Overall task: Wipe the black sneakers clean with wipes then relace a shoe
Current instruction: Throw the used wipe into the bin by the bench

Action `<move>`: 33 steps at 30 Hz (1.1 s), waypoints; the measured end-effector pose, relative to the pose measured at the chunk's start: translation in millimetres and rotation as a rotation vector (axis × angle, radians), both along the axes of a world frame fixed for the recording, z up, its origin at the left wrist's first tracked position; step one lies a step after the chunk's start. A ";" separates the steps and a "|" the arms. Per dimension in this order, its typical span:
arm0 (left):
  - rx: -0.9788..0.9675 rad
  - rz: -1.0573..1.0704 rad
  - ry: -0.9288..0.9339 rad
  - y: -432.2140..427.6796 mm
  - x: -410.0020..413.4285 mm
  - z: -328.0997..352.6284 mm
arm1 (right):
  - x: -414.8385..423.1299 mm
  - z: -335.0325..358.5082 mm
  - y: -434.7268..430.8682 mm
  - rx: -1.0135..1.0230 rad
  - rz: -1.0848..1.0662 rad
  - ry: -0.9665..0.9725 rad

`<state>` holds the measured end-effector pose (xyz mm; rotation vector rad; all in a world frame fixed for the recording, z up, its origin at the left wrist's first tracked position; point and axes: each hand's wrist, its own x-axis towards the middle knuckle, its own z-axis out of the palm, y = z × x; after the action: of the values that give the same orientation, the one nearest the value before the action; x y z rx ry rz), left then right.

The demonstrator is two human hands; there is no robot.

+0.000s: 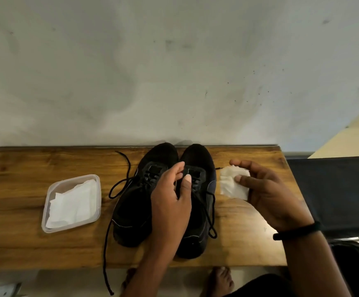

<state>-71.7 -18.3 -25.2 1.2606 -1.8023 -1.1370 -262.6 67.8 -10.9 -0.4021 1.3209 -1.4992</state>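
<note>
While left hand [171, 202] grips sneaker [199, 156], right hand [268, 189] pinches wipe [231, 186]

Bare left hand [170, 196] and bare right hand [268, 189], forearms bare to the frame edge. Narrow plain black band [296, 230] sits snug round the right wrist. Two bare feet [220, 279] low in frame. Black garment [260, 286] at lower right, detail too dark to tell.

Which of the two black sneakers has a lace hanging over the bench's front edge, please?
The sneaker beside the wipe tub: its lace drops off the bench; the other sneaker keeps its lace on top.
</note>
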 end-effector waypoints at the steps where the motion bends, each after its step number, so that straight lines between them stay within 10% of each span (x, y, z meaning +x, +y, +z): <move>1: -0.013 -0.033 0.030 2.9 -1.3 6.5 | 3.2 4.6 -0.9 -0.045 0.007 -0.034; 19: 0.289 -0.384 0.280 107.3 -148.2 59.8 | -102.1 80.0 127.5 0.119 0.012 0.302; 33: 0.480 -0.765 -0.186 295.9 -300.9 -71.6 | -171.1 -53.5 361.8 0.372 -0.470 0.151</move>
<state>-372.6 277.6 -96.8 0.9402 -2.3307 -2.0181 -433.7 429.7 -64.4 0.0438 1.8661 -1.5697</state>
